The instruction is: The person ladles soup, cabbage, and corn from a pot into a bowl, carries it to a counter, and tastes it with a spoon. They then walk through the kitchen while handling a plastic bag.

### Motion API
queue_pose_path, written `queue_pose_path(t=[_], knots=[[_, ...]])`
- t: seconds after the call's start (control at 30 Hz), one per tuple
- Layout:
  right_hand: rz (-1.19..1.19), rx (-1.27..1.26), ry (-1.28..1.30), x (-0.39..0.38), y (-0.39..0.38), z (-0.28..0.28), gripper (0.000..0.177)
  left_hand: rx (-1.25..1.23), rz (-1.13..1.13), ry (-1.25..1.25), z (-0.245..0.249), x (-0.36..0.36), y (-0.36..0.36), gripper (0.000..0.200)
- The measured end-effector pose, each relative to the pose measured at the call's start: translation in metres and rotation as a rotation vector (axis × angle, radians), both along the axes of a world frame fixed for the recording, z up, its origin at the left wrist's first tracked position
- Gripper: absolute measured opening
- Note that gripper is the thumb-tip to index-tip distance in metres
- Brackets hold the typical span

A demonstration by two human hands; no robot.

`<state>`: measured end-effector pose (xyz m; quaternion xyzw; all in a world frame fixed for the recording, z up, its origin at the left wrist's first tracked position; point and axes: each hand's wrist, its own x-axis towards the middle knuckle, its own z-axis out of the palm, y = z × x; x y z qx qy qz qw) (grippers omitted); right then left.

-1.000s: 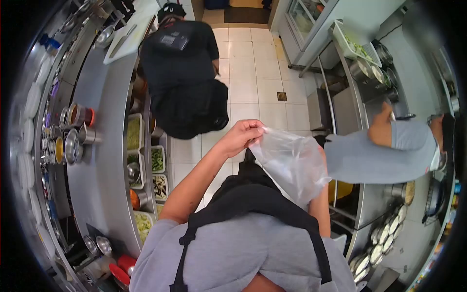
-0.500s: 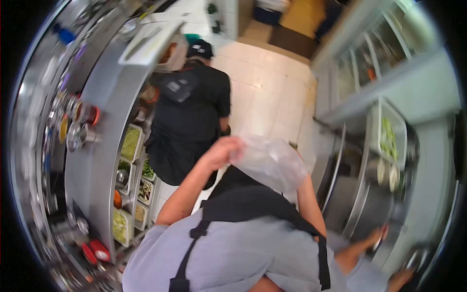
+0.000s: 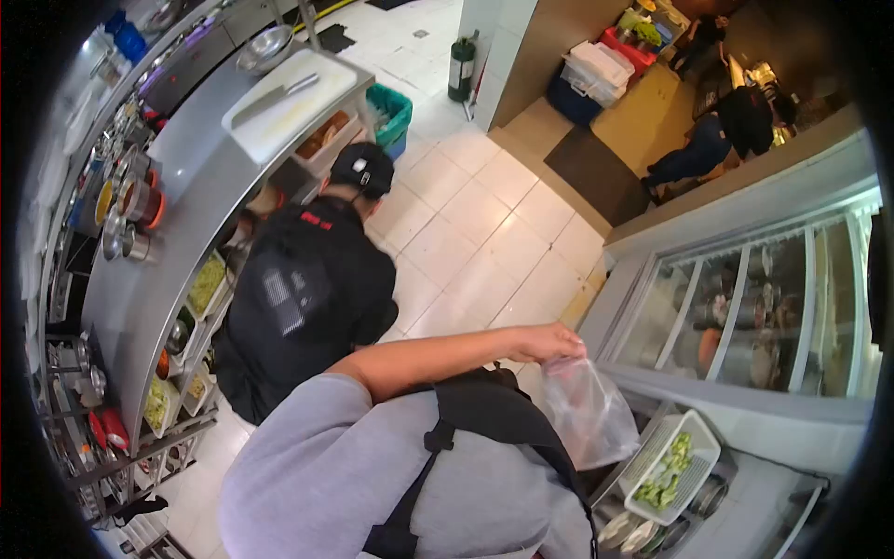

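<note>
My left arm reaches across my chest to the right, and my left hand (image 3: pixel 549 343) is closed on the top edge of a clear plastic bag (image 3: pixel 589 415). The bag hangs down from the fingers, thin and crumpled; whether anything is in it I cannot make out. My right hand does not show; my body and the bag cover that side. Just beyond the bag, at the lower right, stands a white basket (image 3: pixel 672 466) of cut green vegetables.
A co-worker in black (image 3: pixel 303 279) bends beside the steel counter (image 3: pixel 177 224) on the left. On it lie a white cutting board (image 3: pixel 289 107) and a knife (image 3: pixel 270 101). A glass-fronted fridge (image 3: pixel 736 312) stands right. Other people (image 3: pixel 745 121) work in the far room.
My view has turned to the right. My left hand has carried the bag rightward, and my right arm has gone out of sight. The co-worker now appears further left.
</note>
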<state>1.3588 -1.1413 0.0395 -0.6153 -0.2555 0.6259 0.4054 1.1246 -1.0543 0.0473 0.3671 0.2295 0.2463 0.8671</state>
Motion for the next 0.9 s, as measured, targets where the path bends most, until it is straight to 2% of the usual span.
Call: queue_pose_path(t=[0.1, 0.23, 0.4, 0.53, 0.6, 0.67, 0.73, 0.83, 0.9], knots=[[0.009, 0.003, -0.003, 0.018, 0.067, 0.004, 0.022, -0.148, 0.028, -0.116, -0.003, 0.026, 0.058, 0.029], [0.128, -0.003, 0.023, 0.022, 0.181, -0.013, 0.022, -0.328, 0.279, -0.182, -0.017, 0.019, 0.142, 0.029], [0.406, 0.013, 0.063, -0.004, 0.350, -0.019, 0.022, -0.283, 0.643, -0.266, -0.021, -0.026, 0.258, 0.031], [0.672, 0.037, 0.071, -0.065, 0.476, -0.004, 0.022, -0.228, 0.852, -0.279, 0.014, -0.072, 0.309, 0.035], [0.787, 0.058, 0.061, -0.099, 0.531, 0.007, 0.022, -0.282, 0.968, -0.320, 0.010, -0.094, 0.330, 0.036], [0.876, 0.075, 0.053, -0.139, 0.578, 0.015, 0.022, -0.294, 1.036, -0.244, -0.017, -0.121, 0.356, 0.035], [0.941, 0.081, 0.051, -0.183, 0.619, 0.017, 0.022, -0.259, 1.101, -0.135, -0.017, -0.153, 0.387, 0.030], [0.965, 0.066, 0.037, -0.249, 0.670, 0.013, 0.022, -0.121, 1.133, -0.048, -0.049, -0.200, 0.448, 0.027], [0.950, 0.046, 0.014, -0.279, 0.696, 0.013, 0.022, -0.118, 1.128, 0.051, -0.033, -0.241, 0.482, 0.026]])
